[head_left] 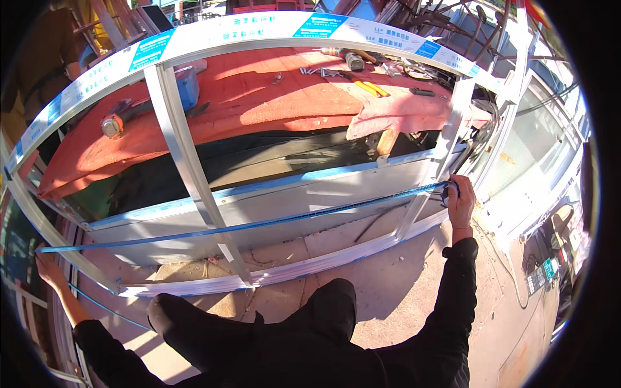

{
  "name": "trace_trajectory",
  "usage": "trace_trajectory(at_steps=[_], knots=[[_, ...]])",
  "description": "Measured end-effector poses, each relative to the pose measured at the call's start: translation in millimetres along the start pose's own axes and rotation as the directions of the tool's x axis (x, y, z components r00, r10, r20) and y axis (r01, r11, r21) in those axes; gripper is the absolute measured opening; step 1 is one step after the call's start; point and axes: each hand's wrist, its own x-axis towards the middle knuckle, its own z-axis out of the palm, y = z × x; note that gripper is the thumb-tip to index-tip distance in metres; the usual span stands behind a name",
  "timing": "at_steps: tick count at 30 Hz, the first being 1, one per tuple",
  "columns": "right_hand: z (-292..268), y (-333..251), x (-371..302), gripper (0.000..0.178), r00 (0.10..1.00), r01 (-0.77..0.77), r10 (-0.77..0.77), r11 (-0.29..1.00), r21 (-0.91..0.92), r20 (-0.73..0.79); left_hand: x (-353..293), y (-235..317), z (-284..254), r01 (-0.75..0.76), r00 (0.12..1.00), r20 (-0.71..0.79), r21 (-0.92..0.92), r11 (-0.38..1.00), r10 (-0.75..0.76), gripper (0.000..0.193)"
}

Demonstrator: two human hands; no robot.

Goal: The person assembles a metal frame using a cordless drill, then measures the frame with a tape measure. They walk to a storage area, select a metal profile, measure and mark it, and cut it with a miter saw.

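A long blue measuring tape (323, 211) with dark marks is stretched taut between my two hands. At the far left, my left hand (50, 270) is closed on one end of it. My right hand (460, 202) grips the other end at the right, its fingers curled around a part that is mostly hidden. The tape crosses in front of a large white metal frame (223, 249), which stands upright before my knees. Blue-and-white printed film covers the frame's top rail (278, 27). A thinner blue strip (107, 307) hangs below my left hand; whether it belongs to the tape, I cannot tell.
Behind the frame, a red cloth (259, 84) covers a bench holding a power drill (354, 61), yellow-handled pliers (372, 88), an orange-and-grey tool (112, 125) and a blue box (187, 88). A cable (514, 271) trails over the concrete floor at the right, near glazed panels (527, 136).
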Motion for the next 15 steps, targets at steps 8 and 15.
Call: trace_trajectory(at_steps=[8,15], knots=[[24,12,-20,0.024,0.803,-0.491,0.574,0.789,0.37,-0.158,-62,95,110,-0.06,0.983,0.169,-0.083,0.995,0.073,0.038],[57,-84,8,0.01,0.986,-0.148,0.165,0.921,0.361,-0.017,-198,153,211,0.142,0.919,0.393,-0.234,0.962,-0.04,0.038]])
